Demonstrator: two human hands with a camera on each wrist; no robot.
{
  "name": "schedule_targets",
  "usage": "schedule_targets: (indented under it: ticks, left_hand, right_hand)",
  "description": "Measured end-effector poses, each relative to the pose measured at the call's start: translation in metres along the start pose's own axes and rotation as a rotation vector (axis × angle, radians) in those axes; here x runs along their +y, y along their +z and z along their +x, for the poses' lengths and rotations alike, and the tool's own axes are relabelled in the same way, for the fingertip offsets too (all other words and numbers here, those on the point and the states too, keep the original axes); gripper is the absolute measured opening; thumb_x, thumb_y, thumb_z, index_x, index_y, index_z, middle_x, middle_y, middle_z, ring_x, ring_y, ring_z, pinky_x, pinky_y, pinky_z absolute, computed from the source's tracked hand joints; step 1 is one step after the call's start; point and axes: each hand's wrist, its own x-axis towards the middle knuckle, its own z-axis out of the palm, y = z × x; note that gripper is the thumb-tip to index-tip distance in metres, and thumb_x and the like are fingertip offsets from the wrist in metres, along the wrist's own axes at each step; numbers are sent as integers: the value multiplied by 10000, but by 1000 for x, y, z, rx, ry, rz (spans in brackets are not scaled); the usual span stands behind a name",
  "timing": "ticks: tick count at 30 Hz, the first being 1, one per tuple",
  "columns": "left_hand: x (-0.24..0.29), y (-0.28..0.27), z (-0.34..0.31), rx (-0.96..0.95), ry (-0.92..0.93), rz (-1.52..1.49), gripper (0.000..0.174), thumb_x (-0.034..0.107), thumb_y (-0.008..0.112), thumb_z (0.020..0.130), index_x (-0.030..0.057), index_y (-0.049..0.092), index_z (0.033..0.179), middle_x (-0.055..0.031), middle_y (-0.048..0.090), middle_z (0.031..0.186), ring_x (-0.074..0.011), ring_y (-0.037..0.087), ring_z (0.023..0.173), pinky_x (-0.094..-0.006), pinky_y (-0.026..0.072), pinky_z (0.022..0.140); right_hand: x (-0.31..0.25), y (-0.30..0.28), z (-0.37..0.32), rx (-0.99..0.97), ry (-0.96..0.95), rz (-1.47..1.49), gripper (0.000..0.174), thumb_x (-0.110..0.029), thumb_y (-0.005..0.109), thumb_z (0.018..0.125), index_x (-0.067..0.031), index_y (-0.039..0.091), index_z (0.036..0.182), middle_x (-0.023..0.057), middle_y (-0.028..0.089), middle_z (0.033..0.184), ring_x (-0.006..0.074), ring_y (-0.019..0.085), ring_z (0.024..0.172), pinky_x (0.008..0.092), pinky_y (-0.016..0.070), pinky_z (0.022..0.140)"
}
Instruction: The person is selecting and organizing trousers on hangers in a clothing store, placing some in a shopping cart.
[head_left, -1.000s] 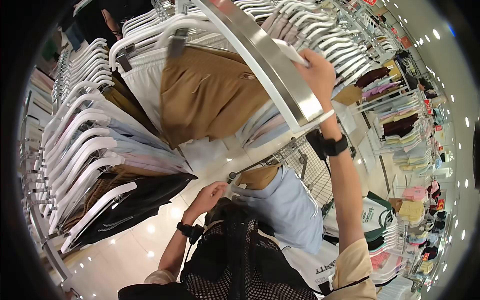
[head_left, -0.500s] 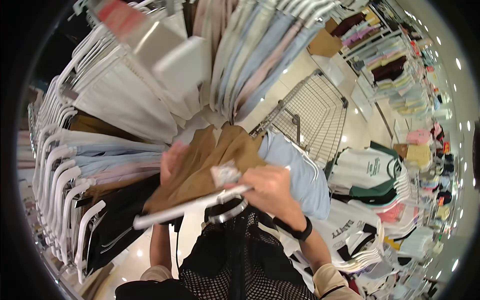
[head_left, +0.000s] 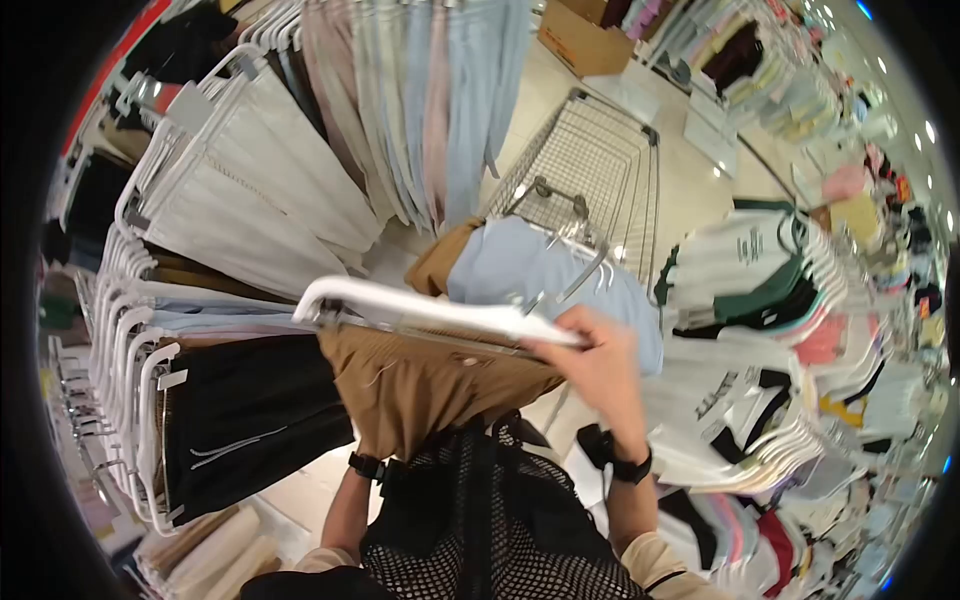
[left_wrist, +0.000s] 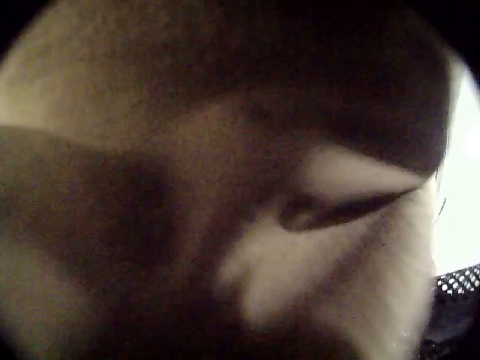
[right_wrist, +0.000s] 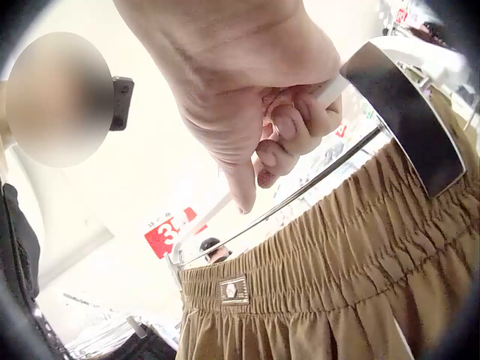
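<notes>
My right hand (head_left: 600,365) grips one end of a white hanger (head_left: 430,306) in front of my chest. Brown shorts (head_left: 430,385) hang from it by clips. In the right wrist view, curled fingers wrap the hanger's bar above the gathered elastic waistband (right_wrist: 315,277), which carries a small square badge (right_wrist: 234,291). A dark clip (right_wrist: 405,116) pinches the waistband at one side. My left wrist shows below the shorts in the head view, with the hand hidden behind them. Dim brown folds (left_wrist: 337,262) fill the left wrist view, and I cannot tell how those fingers lie.
A wire shopping cart (head_left: 590,150) stands ahead, light blue garments (head_left: 540,270) on hangers draped over its near end. Racks flank me: white trousers (head_left: 260,190) and black shorts (head_left: 255,420) at left, white and green shirts (head_left: 750,260) at right. A cardboard box (head_left: 585,40) lies beyond.
My right hand has brought the brown shorts down from the rack to my chest, then turned the hanger so they hang towards me. My left hand has moved in behind them.
</notes>
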Motion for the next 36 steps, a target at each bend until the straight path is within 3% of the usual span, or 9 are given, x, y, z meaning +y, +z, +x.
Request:
schedule_targets:
  ticks: [10,13,16,20,24,26,28,30,36]
  left_hand:
    - [-42,63,2,-13,-82,331,537,285,443,1143,-39,442,1571,-155,639,1452,-227,602,1348,-351,422,1199]
    - [23,89,14,-291,-150,-133,658,455,317,1165,-41,384,1592,-192,516,1574,-263,531,1421,-363,399,1212]
    - [12,67,30,-454,-47,-429,668,466,277,1168,-18,328,1625,-152,425,1645,-251,408,1521,-374,306,1267]
    - [27,70,51,71,131,-236,615,411,362,1152,2,342,1610,-161,496,1578,-243,479,1461,-374,363,1230]
    - [35,63,75,256,209,-36,508,105,605,1071,29,420,1539,-144,558,1504,-244,538,1398,-384,412,1192]
    - [32,58,82,249,216,-14,475,120,588,1083,25,441,1524,-152,574,1496,-250,541,1402,-379,412,1188]
    - [32,52,86,240,226,-11,429,128,574,1091,23,472,1495,-137,595,1472,-238,544,1400,-372,411,1185]
    - [30,40,87,189,210,11,403,126,572,1090,23,498,1474,-119,604,1456,-229,547,1394,-371,412,1182]
    - [29,-4,97,239,188,26,332,93,581,1060,30,597,1386,-102,658,1384,-215,598,1336,-380,469,1121]
  right_hand:
    - [29,-143,-7,435,-170,-271,333,-345,864,816,-63,689,836,124,652,658,319,642,607,417,467,570]
    - [41,-157,12,501,-229,-386,365,-368,857,836,-36,710,876,109,664,686,254,624,611,378,465,583]
    - [63,-165,39,528,-222,-459,392,-400,849,842,-31,726,897,93,670,700,248,633,634,372,475,600]
    - [87,-173,85,517,-189,-443,400,-416,846,838,-37,729,889,93,678,705,270,637,635,381,486,606]
    - [125,-153,146,477,-209,-489,348,-374,822,857,-50,729,942,122,714,781,328,687,744,436,525,687]
    - [158,-124,176,433,-172,-505,275,-323,800,869,-80,733,980,142,744,878,368,712,859,478,549,779]
    - [223,-88,204,434,-392,-499,284,-180,734,887,-65,681,1141,172,721,1070,385,673,1048,502,513,930]
    - [251,-51,190,479,-342,-577,364,-80,671,881,-39,618,1239,208,655,1217,412,596,1196,528,455,1026]
    - [298,36,92,176,-191,-546,343,-160,626,983,-11,603,1292,252,630,1288,458,570,1192,553,440,1051]
